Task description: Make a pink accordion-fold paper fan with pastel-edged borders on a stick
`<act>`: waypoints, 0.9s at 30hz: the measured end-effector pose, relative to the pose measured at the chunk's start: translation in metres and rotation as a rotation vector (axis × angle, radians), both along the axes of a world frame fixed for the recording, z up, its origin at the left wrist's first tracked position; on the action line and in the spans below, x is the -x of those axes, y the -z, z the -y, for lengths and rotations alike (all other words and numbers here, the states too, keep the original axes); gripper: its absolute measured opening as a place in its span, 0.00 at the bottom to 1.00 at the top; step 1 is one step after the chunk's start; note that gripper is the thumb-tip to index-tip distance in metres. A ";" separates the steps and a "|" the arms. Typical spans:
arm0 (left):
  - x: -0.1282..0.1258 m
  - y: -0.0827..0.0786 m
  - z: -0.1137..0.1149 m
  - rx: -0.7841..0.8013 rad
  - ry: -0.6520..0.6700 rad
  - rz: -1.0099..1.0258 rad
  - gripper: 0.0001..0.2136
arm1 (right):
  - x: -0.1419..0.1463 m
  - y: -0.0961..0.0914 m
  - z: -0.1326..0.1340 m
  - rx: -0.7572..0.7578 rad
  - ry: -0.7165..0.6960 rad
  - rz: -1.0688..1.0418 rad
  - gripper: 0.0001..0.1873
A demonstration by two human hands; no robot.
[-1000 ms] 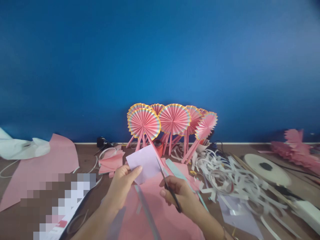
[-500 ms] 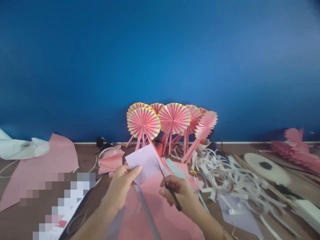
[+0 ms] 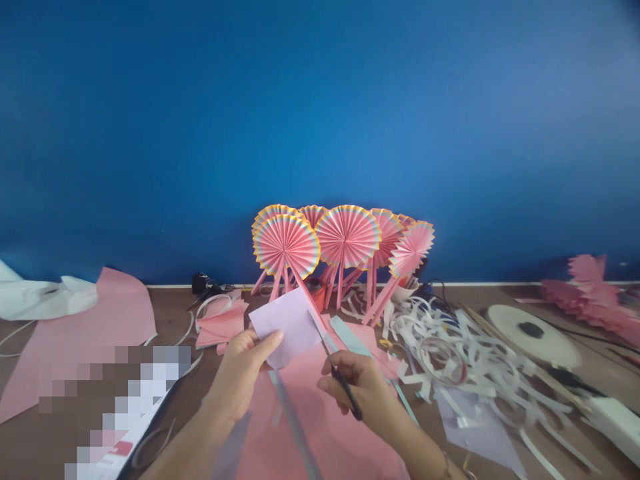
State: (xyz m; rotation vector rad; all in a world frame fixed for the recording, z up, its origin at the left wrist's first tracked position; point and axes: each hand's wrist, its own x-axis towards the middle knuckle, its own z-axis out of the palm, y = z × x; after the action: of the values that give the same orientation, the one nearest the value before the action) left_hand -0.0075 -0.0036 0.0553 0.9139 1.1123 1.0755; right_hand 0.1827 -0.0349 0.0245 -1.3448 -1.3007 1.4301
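Between thumb and fingers, my left hand (image 3: 245, 373) pinches a small lilac sheet of paper (image 3: 285, 327) by its lower left part. Black-handled scissors (image 3: 345, 387) are gripped in my right hand (image 3: 357, 387), fingers around the handles. Their blades point up and left along the right edge of the lilac paper; whether they are fully closed I cannot make out. Under both hands lies a large pink paper sheet (image 3: 320, 427), with a grey-blue strip (image 3: 295, 427) across it.
Pleated pink paper fans (image 3: 347, 237) on sticks stand at the blue wall (image 3: 320, 100). Right are tangled white paper strips (image 3: 480, 360), a round pale lid (image 3: 535, 337) and a white power strip (image 3: 617, 423). Folded pink papers (image 3: 223, 320) and a large pink sheet (image 3: 100, 333) lie left.
Almost nothing differs. The scissor blades look slightly shifted at the paper's right edge, and the whole view has moved a touch.
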 end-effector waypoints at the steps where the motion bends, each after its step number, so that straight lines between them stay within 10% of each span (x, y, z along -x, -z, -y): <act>1: 0.000 0.000 0.000 0.001 0.002 0.002 0.20 | 0.000 0.001 0.000 0.000 0.001 0.000 0.20; 27: -0.003 0.004 0.006 0.058 0.146 -0.002 0.19 | -0.002 0.000 0.000 0.026 0.021 -0.089 0.21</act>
State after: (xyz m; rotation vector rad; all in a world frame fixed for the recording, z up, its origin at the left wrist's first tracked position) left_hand -0.0046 -0.0100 0.0508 0.9352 1.0566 0.9186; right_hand 0.1850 -0.0347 0.0242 -1.2932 -1.2113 1.4802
